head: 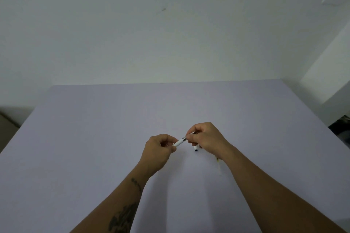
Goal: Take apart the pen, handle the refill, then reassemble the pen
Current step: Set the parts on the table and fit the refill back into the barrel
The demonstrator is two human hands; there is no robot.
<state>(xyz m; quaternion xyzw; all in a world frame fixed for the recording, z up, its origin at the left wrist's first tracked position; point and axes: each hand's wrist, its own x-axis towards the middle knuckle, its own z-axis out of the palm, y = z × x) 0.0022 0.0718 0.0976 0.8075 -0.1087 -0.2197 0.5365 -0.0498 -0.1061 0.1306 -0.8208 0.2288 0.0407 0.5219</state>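
Note:
A white pen barrel (179, 142) with a dark metal collar runs between my two hands above the table. My left hand (161, 147) pinches its white end with thumb and fingers. My right hand (205, 136) grips the other end at the collar, where a thin silvery part shows between the fingers. Under my right hand a short white piece with a dark end (196, 148) lies on the table, partly hidden. A thin pale rod with a yellowish tip (218, 162) lies beside my right wrist; my forearm covers most of it.
The pale lilac table (94, 147) spreads wide around my hands. Its far edge meets a white wall. A dark object sits off the table's right edge (341, 126).

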